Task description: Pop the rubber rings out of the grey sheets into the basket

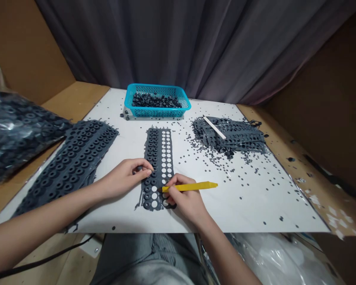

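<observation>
Since the right hand (186, 200) is clamped on a yellow pry tool (195, 186) and the left hand (123, 178) rests curled on the rubber strip (158, 146) at lower ctr, can't tell if pinching, a slip w/ the tip could tear the strip or flick rings (147, 189) among the scattered bits (213, 162).

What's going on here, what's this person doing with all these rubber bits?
A person is working at a white table. Their right hand grips a yellow plastic scraper over a dark rubber strip whose right-hand column shows open round holes. Their left hand has its fingertips on the strip. Another rubber sheet lies to the left, a heap of rubber sheets lies to the right, and a blue plastic basket holds loose dark rubber rings.
</observation>
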Action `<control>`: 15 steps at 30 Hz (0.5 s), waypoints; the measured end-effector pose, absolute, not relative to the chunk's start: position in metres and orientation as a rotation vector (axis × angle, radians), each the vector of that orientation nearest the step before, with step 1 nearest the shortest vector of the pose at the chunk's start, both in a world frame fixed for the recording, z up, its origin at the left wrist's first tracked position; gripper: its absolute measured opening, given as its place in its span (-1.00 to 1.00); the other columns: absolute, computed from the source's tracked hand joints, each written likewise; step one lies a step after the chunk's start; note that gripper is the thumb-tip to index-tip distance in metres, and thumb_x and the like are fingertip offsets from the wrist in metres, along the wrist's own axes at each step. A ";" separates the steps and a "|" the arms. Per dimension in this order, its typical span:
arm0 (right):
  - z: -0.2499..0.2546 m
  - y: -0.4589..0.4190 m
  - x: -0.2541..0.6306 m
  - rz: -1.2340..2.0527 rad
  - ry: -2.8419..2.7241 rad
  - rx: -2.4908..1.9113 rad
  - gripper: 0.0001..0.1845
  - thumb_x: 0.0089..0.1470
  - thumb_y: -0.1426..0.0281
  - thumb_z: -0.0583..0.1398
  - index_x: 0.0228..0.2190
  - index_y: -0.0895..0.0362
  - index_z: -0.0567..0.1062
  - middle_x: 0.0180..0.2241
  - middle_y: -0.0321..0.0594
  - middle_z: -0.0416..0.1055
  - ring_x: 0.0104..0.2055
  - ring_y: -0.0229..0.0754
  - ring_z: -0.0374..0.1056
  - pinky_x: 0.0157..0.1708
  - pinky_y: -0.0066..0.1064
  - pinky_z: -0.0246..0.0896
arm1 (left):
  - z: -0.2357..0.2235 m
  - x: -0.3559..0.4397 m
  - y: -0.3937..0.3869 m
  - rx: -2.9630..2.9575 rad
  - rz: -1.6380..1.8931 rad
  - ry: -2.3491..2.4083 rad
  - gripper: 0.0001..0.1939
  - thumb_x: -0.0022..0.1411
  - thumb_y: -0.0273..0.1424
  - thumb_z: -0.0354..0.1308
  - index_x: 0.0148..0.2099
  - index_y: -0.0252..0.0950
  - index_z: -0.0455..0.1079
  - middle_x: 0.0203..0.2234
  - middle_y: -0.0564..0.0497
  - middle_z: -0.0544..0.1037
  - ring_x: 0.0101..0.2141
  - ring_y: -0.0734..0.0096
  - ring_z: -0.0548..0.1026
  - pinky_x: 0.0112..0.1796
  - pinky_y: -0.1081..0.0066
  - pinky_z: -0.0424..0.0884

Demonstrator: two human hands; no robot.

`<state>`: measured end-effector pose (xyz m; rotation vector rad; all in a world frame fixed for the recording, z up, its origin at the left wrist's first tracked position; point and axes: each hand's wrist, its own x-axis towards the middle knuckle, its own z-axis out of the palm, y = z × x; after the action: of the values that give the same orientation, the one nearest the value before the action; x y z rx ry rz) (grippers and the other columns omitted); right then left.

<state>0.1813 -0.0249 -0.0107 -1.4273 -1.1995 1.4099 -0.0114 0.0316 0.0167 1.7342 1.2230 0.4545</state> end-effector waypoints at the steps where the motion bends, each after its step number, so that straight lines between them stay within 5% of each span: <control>1: -0.011 -0.024 0.181 1.425 -1.156 -1.403 -0.97 -0.13 0.46 0.09 -0.53 0.15 0.34 -0.66 -0.35 0.37 -0.67 -0.32 0.29 -0.67 -0.55 0.16 | 0.017 -0.011 0.031 1.693 0.454 1.189 -0.75 0.18 -0.24 0.04 -0.22 -0.29 0.40 -0.40 0.03 0.46 -0.40 0.41 0.33 -0.37 0.45 0.21; 9: -0.014 -0.022 0.179 1.360 -1.137 -1.393 -0.94 -0.04 0.41 0.10 -0.49 0.15 0.35 -0.57 -0.31 0.40 -0.63 -0.33 0.30 -0.64 -0.55 0.19 | 0.010 -0.007 0.025 1.003 0.437 1.046 -0.64 0.13 -0.17 0.12 -0.22 -0.41 0.39 -0.53 0.02 0.39 -0.65 0.68 0.02 -0.62 0.56 -0.11; 15: -0.016 -0.022 0.178 1.288 -1.256 -1.441 -0.93 -0.02 0.42 0.08 -0.50 0.13 0.33 -0.57 -0.32 0.38 -0.61 -0.32 0.31 -0.62 -0.54 0.18 | 0.005 -0.009 0.022 0.868 0.456 1.022 -0.68 0.17 -0.21 0.11 -0.26 -0.42 0.39 -0.53 -0.01 0.40 -0.65 0.71 0.02 -0.63 0.59 -0.12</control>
<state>0.1783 -0.0222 -0.0159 -1.4410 -1.2561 1.2882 -0.0094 0.0220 0.0045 0.8684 1.0223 0.4555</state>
